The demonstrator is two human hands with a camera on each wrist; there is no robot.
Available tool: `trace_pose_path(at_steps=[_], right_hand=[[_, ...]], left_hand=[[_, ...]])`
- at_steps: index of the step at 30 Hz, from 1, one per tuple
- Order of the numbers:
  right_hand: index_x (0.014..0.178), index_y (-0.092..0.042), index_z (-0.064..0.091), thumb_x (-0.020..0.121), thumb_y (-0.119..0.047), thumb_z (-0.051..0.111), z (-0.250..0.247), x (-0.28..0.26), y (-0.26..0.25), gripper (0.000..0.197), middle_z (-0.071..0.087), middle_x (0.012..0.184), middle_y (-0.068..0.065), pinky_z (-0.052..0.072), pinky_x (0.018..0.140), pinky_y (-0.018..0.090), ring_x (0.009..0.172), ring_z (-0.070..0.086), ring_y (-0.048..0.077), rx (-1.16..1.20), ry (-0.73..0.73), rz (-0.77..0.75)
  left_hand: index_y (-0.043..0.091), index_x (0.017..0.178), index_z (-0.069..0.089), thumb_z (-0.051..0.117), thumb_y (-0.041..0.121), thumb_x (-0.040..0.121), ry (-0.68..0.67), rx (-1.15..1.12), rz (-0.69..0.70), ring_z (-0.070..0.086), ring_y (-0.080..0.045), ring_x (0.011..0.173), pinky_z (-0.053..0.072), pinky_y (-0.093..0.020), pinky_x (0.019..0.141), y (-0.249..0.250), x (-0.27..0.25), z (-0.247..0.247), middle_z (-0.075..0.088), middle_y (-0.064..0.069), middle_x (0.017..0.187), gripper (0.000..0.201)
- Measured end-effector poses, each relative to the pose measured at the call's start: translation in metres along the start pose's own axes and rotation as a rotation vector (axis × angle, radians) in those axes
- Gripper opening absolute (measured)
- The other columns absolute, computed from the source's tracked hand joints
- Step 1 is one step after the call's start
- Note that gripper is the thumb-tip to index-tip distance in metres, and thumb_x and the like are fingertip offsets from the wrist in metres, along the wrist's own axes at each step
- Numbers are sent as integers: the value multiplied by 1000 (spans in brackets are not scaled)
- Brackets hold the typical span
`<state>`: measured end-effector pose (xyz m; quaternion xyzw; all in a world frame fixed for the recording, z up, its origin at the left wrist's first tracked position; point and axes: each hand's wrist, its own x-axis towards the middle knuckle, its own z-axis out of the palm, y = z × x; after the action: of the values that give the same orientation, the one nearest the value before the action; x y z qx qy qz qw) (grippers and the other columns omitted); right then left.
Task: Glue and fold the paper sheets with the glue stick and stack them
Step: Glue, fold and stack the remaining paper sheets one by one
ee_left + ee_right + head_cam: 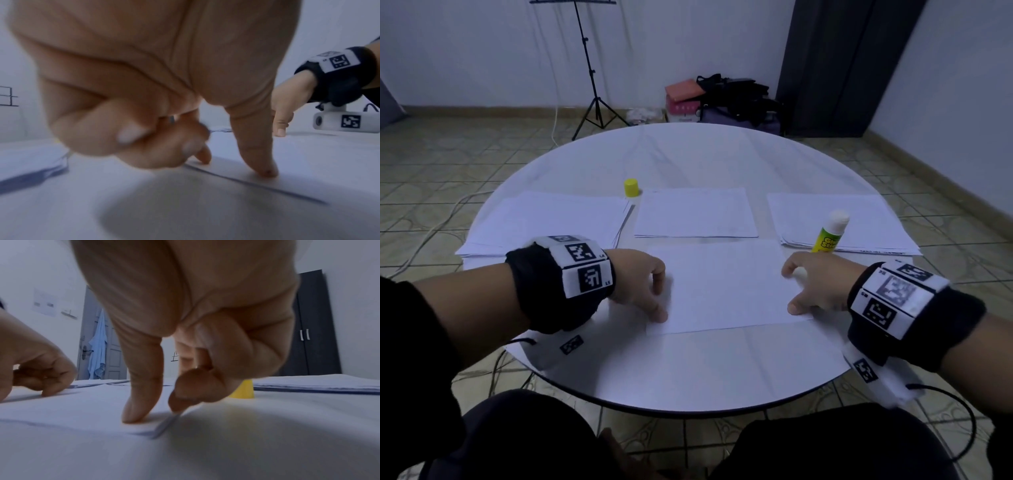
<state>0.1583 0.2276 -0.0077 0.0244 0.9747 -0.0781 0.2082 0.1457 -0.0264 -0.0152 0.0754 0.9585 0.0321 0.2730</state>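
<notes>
A white paper sheet (726, 287) is laid flat near the front of the round white table (688, 370). Its left edge is held down by the left hand (640, 281), thumb tip pressed on the paper, the other fingers curled. Its right corner is pinched between thumb and fingertips of the right hand (815, 284). The uncapped yellow-labelled glue stick (830, 231) stands upright just behind the right hand, beside the right paper stack (866, 219). The yellow cap (631, 187) is set farther back, between the left paper stack (544, 219) and the middle stack (695, 212).
</notes>
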Motion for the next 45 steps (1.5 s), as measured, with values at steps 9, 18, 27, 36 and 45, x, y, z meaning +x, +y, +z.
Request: trace_pose_path(at_steps=[9, 18, 27, 36, 45], right_hand=[[126, -12, 51, 77, -20, 75, -6, -1, -6, 55, 57, 96, -5, 47, 66, 23, 92, 56, 18, -144, -60, -69], [122, -5, 59, 79, -28, 72, -6, 4, -6, 51, 63, 120, 8, 51, 93, 35, 108, 60, 23, -343, -42, -152], [120, -17, 57, 81, -15, 69, -3, -2, -19, 40, 47, 101, -8, 45, 84, 26, 94, 49, 13, -260, -85, -273], [129, -31, 55, 78, -20, 73, 21, 11, -115, 55, 47, 130, 0, 40, 90, 28, 117, 50, 21, -236, -69, -578], [148, -26, 26, 71, -44, 78, -13, 32, -51, 94, 25, 150, 4, 28, 112, 39, 138, 27, 27, -318, -121, -264]], left_hand=[[16, 119, 60, 65, 59, 78, 107, 365, 112, 57, -20, 105, 40, -24, 79, 71, 16, -24, 60, -3, 120, 60], [23, 144, 30, 60, 65, 79, 53, 294, 308, 36, -33, 132, 34, -42, 104, 107, 37, 7, 32, -7, 143, 83], [17, 148, 20, 72, 60, 70, -14, 180, 124, 30, -15, 139, 30, -38, 111, -2, -7, 2, 17, 7, 154, 104], [32, 139, 28, 77, 68, 54, 57, 219, 93, 31, -15, 134, 33, -36, 108, -10, 6, 6, 35, 12, 136, 105], [30, 138, 28, 80, 69, 47, 27, 233, 58, 35, -15, 131, 33, -39, 108, -9, 14, 1, 35, 12, 137, 112]])
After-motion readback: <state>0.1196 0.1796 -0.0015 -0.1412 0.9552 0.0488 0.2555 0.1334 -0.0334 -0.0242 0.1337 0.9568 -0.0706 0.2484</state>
